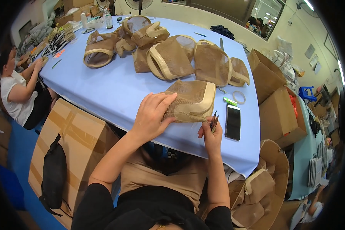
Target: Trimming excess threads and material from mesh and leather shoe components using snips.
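My left hand (149, 117) is closed on a tan mesh pouch (191, 96) with a pale cream band along its edge, holding it just over the near side of the blue-covered table. At the pouch's lower right corner, my right hand (212, 138) grips a small pair of thread snips (214, 120), their dark blades pointing up beside the band. Whether the blades touch a thread is too small to tell. To the right of that hand lie a black smartphone (232, 122), a green-and-white small tube (230, 101) and a clear ring (239, 97), perhaps a tape roll.
Several similar mesh pouches (172, 57) are spread across the table's far side. An open carton (276, 172) holding more pouches stands at the lower right. On the left, a black bag (53, 174) rests on a large taped box (80, 130), and a person (21, 88) sits working.
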The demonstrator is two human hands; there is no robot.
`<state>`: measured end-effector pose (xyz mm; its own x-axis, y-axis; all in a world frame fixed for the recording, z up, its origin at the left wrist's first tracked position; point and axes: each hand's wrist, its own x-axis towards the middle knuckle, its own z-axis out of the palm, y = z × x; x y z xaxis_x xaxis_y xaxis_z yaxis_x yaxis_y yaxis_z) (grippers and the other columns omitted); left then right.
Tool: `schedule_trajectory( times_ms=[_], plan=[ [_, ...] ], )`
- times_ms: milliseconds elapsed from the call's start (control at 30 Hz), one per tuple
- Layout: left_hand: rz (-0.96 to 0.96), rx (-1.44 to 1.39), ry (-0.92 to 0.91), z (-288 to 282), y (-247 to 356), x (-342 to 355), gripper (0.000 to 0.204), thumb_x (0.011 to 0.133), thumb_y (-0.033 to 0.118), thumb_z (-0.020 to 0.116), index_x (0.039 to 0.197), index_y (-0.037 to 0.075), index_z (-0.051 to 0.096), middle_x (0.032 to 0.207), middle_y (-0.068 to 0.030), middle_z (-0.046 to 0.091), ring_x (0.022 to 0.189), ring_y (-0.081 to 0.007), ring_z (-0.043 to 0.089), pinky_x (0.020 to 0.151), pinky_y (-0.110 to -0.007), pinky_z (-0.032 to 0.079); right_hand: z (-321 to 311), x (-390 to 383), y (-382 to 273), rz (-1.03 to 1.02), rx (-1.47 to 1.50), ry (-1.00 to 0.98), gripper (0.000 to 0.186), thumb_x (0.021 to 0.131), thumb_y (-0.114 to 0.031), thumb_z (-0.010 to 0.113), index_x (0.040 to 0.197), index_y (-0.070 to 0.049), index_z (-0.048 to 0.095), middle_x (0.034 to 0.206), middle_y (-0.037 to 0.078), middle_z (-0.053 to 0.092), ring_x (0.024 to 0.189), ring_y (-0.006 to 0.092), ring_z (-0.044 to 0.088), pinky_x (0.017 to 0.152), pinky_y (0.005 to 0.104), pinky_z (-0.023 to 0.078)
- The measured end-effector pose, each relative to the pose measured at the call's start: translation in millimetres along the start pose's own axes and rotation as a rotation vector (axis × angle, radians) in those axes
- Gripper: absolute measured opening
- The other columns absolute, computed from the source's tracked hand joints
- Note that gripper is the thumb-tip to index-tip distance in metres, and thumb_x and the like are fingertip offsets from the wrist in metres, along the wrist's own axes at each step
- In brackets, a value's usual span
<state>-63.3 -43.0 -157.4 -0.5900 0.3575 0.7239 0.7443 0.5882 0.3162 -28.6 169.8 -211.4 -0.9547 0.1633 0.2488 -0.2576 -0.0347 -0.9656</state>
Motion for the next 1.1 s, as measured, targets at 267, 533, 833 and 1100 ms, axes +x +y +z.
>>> schedule_trajectory(
  times_ms=[267, 533, 833, 1100],
  plan=[
    [-0.265, -0.426, -0.122, 32, -4, 8, 0.028, 0.069, 0.009, 0.067, 0.095, 0.001, 0.06, 0.077, -0.0099, 0.06, 0.07, -0.0239, 0.056, 0.071, -0.032, 0.043, -11, 2, -7, -0.186, -0.258, 0.17, 0.035, 0.082, -0.011, 0.056, 0.11, 0.0, 0.039, 0.062, -0.001, 0.042, 0.048, 0.007, 0.039, 0.045, 0.0195, 0.035],
    [-0.583, -0.936, -0.007, 59, 6, 19, 0.018, 0.079, 0.011, 0.061, 0.091, -0.003, 0.06, 0.078, -0.0028, 0.06, 0.071, -0.0086, 0.051, 0.065, -0.023, 0.042, -25, -2, -7, -0.409, -0.302, 0.164, 0.037, 0.085, -0.022, 0.053, 0.106, 0.0, 0.033, 0.073, 0.004, 0.044, 0.064, 0.0103, 0.04, 0.06, 0.0238, 0.036],
    [-0.214, -0.556, 0.594, 54, -25, 46, 0.01, 0.08, 0.001, 0.056, 0.089, -0.001, 0.057, 0.077, -0.0034, 0.053, 0.069, -0.0108, 0.047, 0.064, -0.022, 0.039, -26, 48, 3, -0.323, -0.237, 0.206, 0.013, 0.087, -0.014, 0.048, 0.094, -0.003, 0.049, 0.069, -0.002, 0.042, 0.059, 0.0037, 0.037, 0.054, 0.0172, 0.031],
    [-0.26, -0.538, 0.486, 74, -45, 45, 0.006, 0.08, 0.001, 0.055, 0.085, -0.001, 0.056, 0.077, -0.0038, 0.053, 0.07, -0.0111, 0.048, 0.062, -0.023, 0.039, -63, 66, 45, 0.05, -0.217, 0.091, 0.023, 0.088, -0.023, 0.05, 0.082, -0.002, 0.057, 0.065, 0.001, 0.051, 0.061, 0.0072, 0.049, 0.057, 0.021, 0.039]
  ],
)
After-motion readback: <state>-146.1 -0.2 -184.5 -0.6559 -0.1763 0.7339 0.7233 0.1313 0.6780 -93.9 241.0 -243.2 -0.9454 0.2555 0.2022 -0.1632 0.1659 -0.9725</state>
